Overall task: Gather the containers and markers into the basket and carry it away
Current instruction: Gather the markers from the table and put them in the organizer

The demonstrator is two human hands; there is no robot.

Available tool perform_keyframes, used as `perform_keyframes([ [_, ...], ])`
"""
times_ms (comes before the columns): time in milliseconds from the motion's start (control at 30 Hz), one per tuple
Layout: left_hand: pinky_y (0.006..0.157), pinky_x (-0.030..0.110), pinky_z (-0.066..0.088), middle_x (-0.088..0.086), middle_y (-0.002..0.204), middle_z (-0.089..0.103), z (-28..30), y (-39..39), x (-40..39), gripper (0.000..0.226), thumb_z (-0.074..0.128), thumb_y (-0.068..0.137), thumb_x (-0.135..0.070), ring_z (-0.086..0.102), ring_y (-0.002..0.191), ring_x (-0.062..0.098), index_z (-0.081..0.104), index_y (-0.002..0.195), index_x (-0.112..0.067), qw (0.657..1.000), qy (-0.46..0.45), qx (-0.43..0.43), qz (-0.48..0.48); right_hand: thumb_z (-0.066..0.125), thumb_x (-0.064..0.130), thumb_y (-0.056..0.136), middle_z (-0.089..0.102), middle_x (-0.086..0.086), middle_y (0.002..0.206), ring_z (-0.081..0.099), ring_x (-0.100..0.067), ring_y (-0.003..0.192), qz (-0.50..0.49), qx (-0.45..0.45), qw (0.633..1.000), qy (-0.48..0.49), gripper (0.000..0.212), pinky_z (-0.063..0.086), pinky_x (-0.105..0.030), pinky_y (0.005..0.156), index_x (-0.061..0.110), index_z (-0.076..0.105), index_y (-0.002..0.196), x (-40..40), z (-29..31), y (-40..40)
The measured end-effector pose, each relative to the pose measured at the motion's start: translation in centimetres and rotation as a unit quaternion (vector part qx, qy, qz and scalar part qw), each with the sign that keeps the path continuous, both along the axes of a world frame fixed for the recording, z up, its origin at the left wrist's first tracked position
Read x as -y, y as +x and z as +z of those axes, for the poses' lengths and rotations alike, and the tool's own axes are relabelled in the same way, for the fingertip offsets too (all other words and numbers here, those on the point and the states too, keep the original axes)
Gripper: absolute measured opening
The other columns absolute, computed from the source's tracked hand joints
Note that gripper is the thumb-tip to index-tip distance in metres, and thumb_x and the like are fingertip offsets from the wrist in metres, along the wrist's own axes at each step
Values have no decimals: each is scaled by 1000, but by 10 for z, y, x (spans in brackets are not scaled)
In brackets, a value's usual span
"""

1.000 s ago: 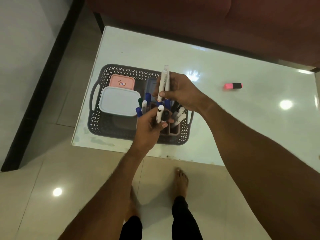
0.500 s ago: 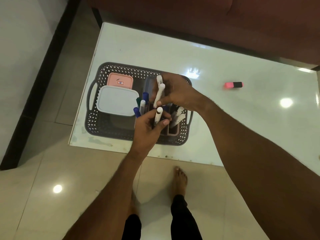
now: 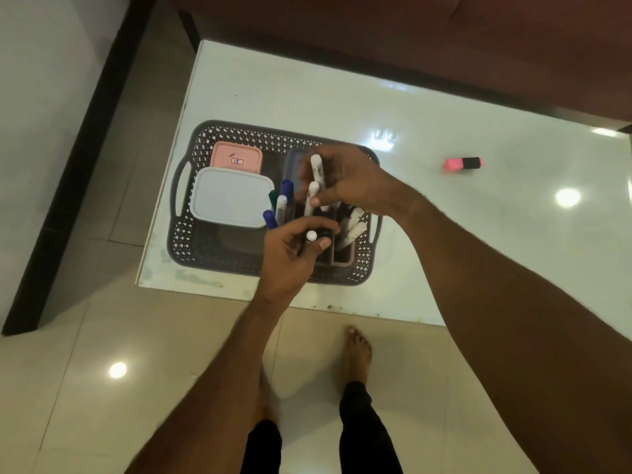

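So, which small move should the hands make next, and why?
Probably lower the two white markers that the right hand grips into the holder inside the basket. They hang just above it, and the left hand holds one more marker. The pink highlighter waits on the table.

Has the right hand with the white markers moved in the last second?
Yes. The right hand has lowered the white markers toward the holder in the basket; their tips, earlier past the basket's far rim, now lie inside it.

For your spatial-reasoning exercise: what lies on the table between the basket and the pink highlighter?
Nothing: in the head view, the tabletop between the basket and the highlighter is bare, showing only light reflections.
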State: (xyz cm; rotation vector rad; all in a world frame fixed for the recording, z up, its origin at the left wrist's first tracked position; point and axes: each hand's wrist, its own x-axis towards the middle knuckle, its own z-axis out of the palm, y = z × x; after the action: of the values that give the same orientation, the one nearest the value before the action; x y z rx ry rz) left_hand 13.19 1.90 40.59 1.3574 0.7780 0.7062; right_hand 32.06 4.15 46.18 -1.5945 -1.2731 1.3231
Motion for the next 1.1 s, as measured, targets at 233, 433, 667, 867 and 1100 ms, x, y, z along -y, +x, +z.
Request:
perform_keyframes([
  [233, 91, 39, 61, 16, 101, 76, -3, -4, 2, 17, 74, 86, 5, 74, 101, 27, 71, 102, 6, 1000, 15, 0, -26, 78, -18, 71, 77, -15, 94, 78, -19, 92, 10, 55, 998, -17, 24, 65, -38, 79, 0, 70, 86, 2, 0, 4],
  [433, 86, 38, 63, 13, 97, 76, -4, -1, 2, 15, 75, 89, -4, 74, 96, 26, 72, 100, 5, 999, 32, -23, -6, 82, -4, 81, 76, -21, 98, 76, -28, 95, 0, 16, 1000, 1, 23, 63, -34, 88, -10, 71, 100, 5, 3, 4],
  [667, 90, 38, 62, 14, 103, 76, -1, 1, 8, 17, 74, 89, -2, 75, 101, 25, 71, 105, 4, 1000, 16, -12, -9, 78, -2, 85, 79, -3, 95, 77, -13, 93, -3, 40, 999, 12, 15, 59, -23, 83, -1, 78, 100, 8, -2, 5],
  [867, 89, 36, 62, 16, 100, 76, 3, 3, 7, 16, 71, 91, 1, 75, 96, 26, 71, 106, 4, 1000, 9, -12, -4, 77, -4, 85, 79, -11, 101, 76, -18, 98, 4, 32, 999, 13, 18, 61, -33, 92, -3, 77, 104, 9, -2, 7],
  [1100, 85, 36, 62, 15, 100, 76, 12, 6, 9, 15, 68, 91, 5, 75, 94, 24, 70, 106, 5, 1000, 20, -9, 13, 81, 1, 83, 78, -15, 106, 75, -26, 104, -59, -22, 997, 34, 30, 58, -46, 99, -1, 74, 112, 13, -3, 16],
])
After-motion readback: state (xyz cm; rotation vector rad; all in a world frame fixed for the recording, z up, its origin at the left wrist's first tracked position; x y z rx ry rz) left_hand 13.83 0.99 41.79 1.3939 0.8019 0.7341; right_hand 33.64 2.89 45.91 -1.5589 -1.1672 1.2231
